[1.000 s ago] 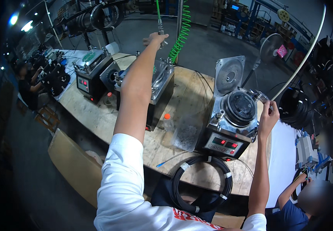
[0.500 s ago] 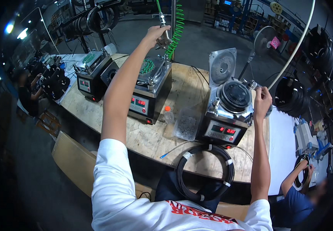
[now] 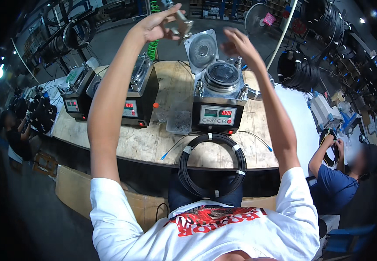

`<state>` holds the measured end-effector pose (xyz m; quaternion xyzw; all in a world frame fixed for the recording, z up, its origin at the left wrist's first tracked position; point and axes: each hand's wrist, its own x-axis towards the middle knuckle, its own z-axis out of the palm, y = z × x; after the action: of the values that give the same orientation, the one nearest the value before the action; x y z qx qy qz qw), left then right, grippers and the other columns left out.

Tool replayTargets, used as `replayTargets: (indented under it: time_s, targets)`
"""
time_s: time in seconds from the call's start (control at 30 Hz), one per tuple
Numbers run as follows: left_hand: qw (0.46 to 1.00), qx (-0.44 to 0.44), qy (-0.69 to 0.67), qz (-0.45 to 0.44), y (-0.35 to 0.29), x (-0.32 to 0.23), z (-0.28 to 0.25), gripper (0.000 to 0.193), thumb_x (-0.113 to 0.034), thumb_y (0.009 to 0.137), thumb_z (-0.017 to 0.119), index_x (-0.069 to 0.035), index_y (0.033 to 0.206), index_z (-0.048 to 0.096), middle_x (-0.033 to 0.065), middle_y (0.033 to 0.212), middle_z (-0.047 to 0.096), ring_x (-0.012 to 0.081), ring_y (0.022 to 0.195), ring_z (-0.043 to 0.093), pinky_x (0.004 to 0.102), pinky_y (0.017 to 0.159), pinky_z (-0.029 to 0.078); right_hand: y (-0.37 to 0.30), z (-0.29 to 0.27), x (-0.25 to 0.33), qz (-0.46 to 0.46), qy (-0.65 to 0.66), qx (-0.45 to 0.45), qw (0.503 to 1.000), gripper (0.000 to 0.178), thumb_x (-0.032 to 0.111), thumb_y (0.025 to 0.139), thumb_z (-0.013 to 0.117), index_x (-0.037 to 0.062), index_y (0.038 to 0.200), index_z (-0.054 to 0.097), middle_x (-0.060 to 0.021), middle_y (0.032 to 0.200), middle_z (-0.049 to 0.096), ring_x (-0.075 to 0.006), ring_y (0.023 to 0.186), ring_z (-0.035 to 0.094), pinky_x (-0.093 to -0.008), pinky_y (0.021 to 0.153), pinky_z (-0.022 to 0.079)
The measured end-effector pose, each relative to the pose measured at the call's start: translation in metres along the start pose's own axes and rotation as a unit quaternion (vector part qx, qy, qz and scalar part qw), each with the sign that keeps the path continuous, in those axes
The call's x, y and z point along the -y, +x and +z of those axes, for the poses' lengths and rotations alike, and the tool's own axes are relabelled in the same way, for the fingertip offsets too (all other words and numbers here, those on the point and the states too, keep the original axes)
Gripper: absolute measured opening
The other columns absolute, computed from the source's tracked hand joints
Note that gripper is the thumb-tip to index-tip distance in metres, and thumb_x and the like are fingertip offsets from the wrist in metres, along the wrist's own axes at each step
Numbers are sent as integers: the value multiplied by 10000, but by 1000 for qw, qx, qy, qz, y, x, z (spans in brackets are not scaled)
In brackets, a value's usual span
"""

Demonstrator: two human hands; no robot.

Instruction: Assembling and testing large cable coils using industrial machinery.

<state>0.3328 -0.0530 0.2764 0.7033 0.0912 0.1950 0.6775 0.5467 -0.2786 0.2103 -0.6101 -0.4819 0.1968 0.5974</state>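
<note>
One cropped metal tool (image 3: 183, 26) fills the left hand's grip (image 3: 154, 28); blurred right hand (image 3: 243, 47) gapes.

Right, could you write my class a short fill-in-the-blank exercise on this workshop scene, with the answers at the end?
1. The metal tool is nearest the person's ____ hand.
2. The clear bottle has a cap coloured ____.
3. The ties around the black cable coil are ____.
4. The wooden bench holds ____ machines with red-lit displays.

Missing words: left; orange; white; three.
</note>
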Motion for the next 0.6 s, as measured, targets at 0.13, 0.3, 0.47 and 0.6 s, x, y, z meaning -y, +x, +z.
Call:
replayTargets:
  time_s: [0.13, 0.3, 0.47, 0.6]
  targets:
    - [997, 42, -62, -4, 33, 1, 8, 608, -620, 852, 684, -146, 1229, 626, 80, 1306, 601, 253, 1105, 619, 552, 915, 515, 52, 26, 77, -44, -111, 223, 967, 563, 432, 980, 604, 15, 1353, 541, -137, 962, 729, -215, 900, 728, -357, 825, 596]
    - [997, 26, -66, -22, 30, -17, 61, 507, -591, 884, 670, -156, 1145, 646, 68, 1140, 658, 224, 1035, 641, 401, 808, 548, 123, 9, 88, 158, -75, 359, 917, 443, 336, 979, 600, 46, 1313, 602, -190, 1312, 612, -321, 1179, 606, -455, 972, 525]
    - [999, -31, -29, -19, 29, -5, 51, 613, -627, 869, 667, -91, 1165, 636, 72, 1060, 671, 215, 958, 653, 348, 787, 547, 132, 45, 85, 156, -166, 351, 908, 258, 243, 900, 668, 28, 1040, 691, -109, 930, 690, -211, 740, 649, -340, 590, 539]
    - [999, 6, -27, 17, 33, 11, 43, 627, -615, 889, 652, -55, 1170, 633, 62, 994, 671, 179, 904, 643, 350, 799, 533, 119, 45, 81, 83, -257, 287, 919, 213, 190, 862, 667, 29, 997, 700, -93, 793, 672, -178, 608, 593, -315, 509, 466]
